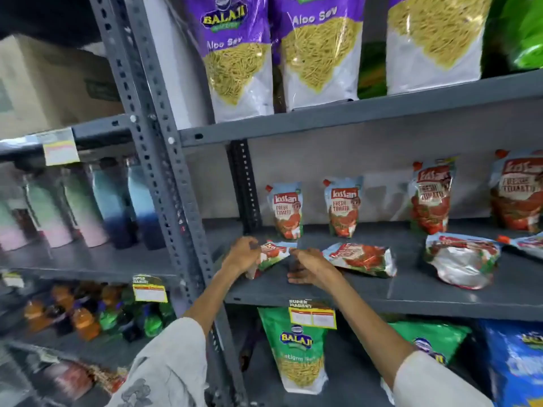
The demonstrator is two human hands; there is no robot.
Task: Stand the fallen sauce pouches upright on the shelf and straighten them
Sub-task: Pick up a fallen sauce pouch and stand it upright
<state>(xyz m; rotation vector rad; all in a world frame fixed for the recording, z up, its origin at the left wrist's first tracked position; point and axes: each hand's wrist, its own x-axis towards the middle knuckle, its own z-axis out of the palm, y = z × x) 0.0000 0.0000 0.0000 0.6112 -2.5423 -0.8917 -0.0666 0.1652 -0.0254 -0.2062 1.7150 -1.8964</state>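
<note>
On the grey middle shelf (pixel 411 292), several red tomato sauce pouches stand upright at the back, among them one (pixel 286 211) at the left and one (pixel 342 207) beside it. In front, a pouch (pixel 274 255) lies tilted at the left. My left hand (pixel 242 254) grips its left end, and my right hand (pixel 308 265) pinches its right end with the other fingers resting on the shelf. A second fallen pouch (pixel 360 258) lies just right of my right hand. A third (pixel 462 259) lies crumpled further right, and another (pixel 526 245) is cut off by the frame edge.
A grey perforated upright (pixel 164 160) stands just left of my left hand. Large snack bags (pixel 238 54) fill the shelf above and more bags (pixel 296 348) the shelf below. Bottles (pixel 97 207) stand in the bay to the left. A price tag (pixel 313 317) hangs on the shelf edge.
</note>
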